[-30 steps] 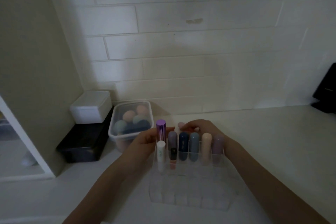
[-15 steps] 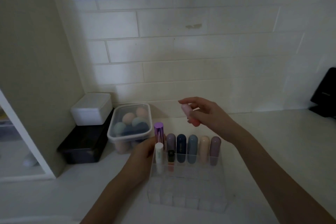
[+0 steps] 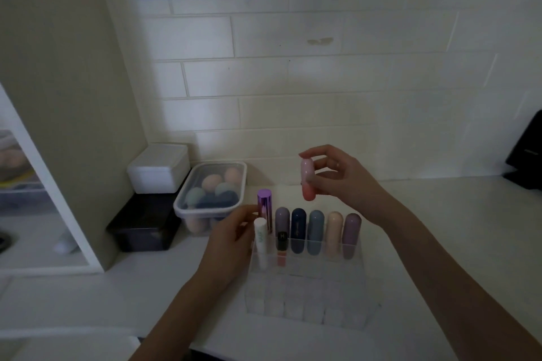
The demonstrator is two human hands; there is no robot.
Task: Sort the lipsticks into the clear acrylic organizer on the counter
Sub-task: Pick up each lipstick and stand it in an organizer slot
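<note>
Pink lipstick upright above the organizer

I see my right hand [image 3: 340, 176] pinching the pink lipstick [image 3: 306, 180], long axis near vertical, above the acrylic organizer [image 3: 305, 296]'s back row; my left hand [image 3: 231, 239] grips the purple lipstick [image 3: 264, 208] standing there.

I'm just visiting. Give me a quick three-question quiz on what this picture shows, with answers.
1. True or false: the pink lipstick stands in the organizer.
2. Which hand holds it? A) left B) right
3. Fill in: the tub behind the organizer holds makeup ____.

Key: 1. False; the right hand holds it above the back row. 2. B; the left hand is at the organizer's left end, by the purple tube. 3. Sponges.
</note>
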